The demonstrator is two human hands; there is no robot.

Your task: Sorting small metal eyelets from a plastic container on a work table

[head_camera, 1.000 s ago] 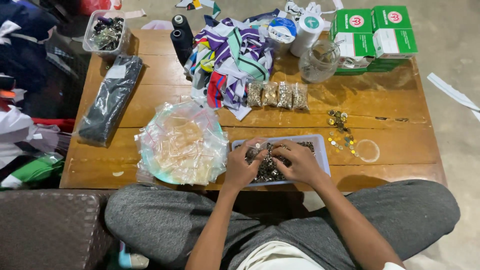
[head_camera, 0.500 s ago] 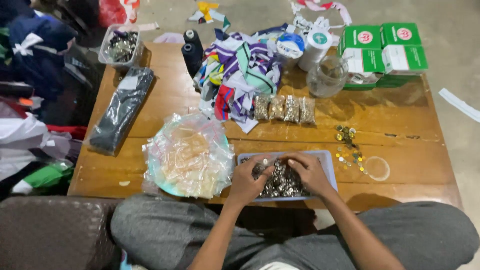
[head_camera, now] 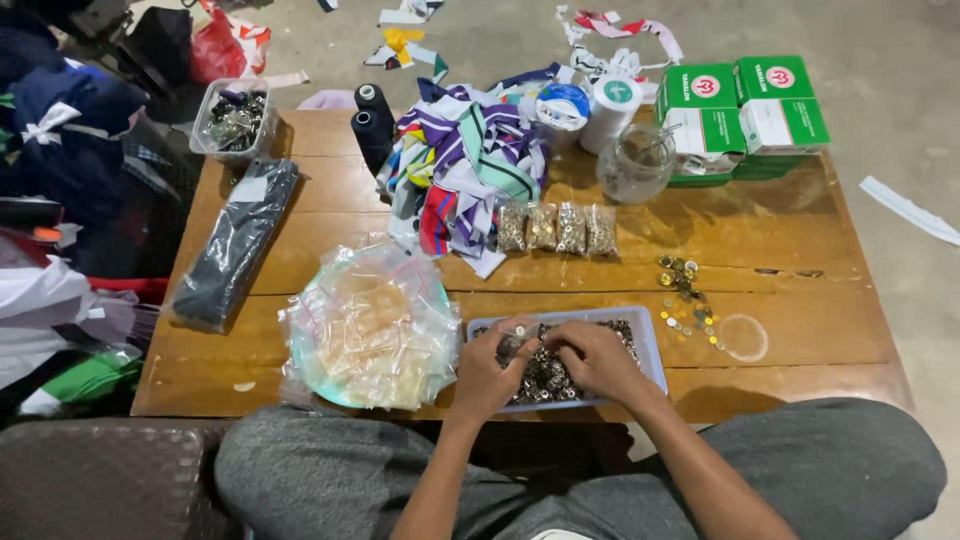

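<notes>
Both hands rest inside a shallow pale-blue tray (head_camera: 648, 338) full of small dark metal fasteners (head_camera: 545, 378) at the table's near edge. My left hand (head_camera: 492, 368) pinches some of those pieces at the tray's left end. My right hand (head_camera: 592, 357) lies over the middle of the pile, fingers curled down into it. What sits between its fingers is hidden. Just left of the tray lies a heap of small clear plastic bags (head_camera: 372, 325) on a round teal plate.
Loose gold fasteners (head_camera: 685, 295) and a clear ring (head_camera: 743, 337) lie right of the tray. Behind it stand several filled small bags (head_camera: 557, 228), a striped fabric pile (head_camera: 468, 160), a glass jar (head_camera: 635, 163), green boxes (head_camera: 745, 110), black thread spools (head_camera: 372, 125) and a long dark packet (head_camera: 235, 243).
The view has drifted slightly; both hands stay in the tray, their fingers shifting among the metal pieces.
</notes>
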